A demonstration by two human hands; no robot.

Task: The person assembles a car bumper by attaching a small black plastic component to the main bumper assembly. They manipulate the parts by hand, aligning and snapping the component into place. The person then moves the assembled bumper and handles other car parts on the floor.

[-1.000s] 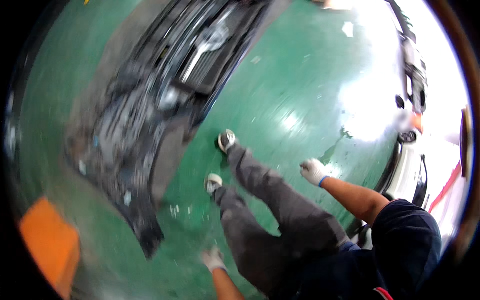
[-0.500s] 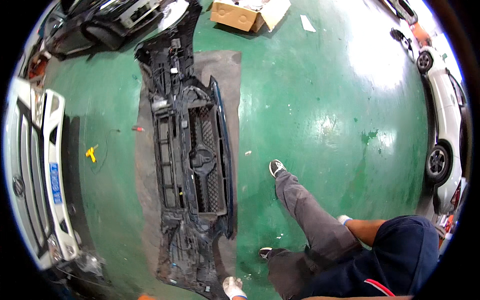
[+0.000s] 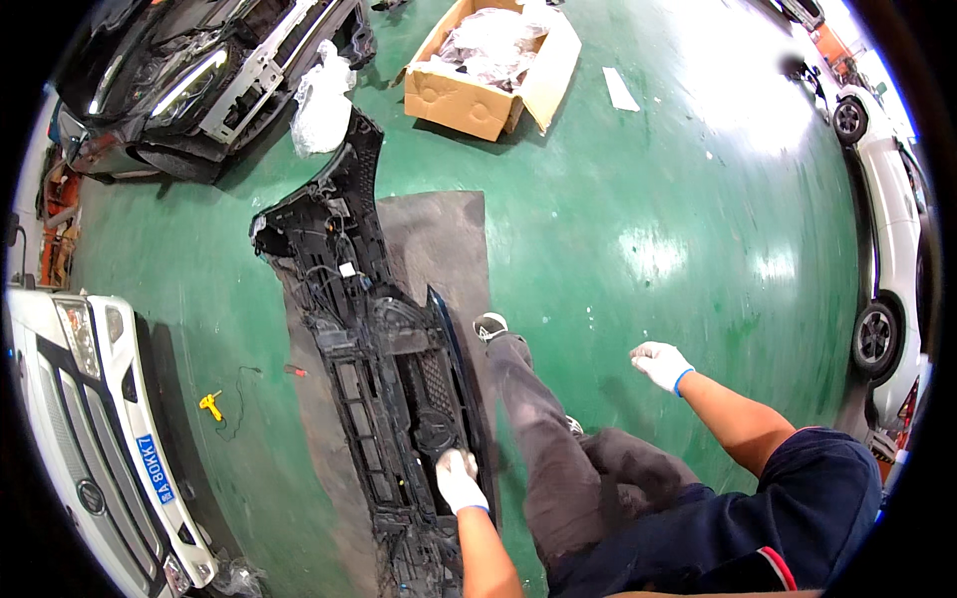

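Black plastic: saw a car front-bumper assembly beneath the gloved left hand, couldn't tell whether gripping; saw the gloved right hand well apart, empty, loosely extended. Judged it bulky, flexible, best held by outer edges.

Item count in view: one bumper assembly, two gloved hands.
Hands: one left hand, one right hand, each in one white glove. Also recorded: one grey mat, one cardboard box, one yellow tool, one small red item, one white sheet, one plastic bundle, two shoes. Vehicles number at least three: one dark vehicle, one white-fronted vehicle, one white car showing two wheels.
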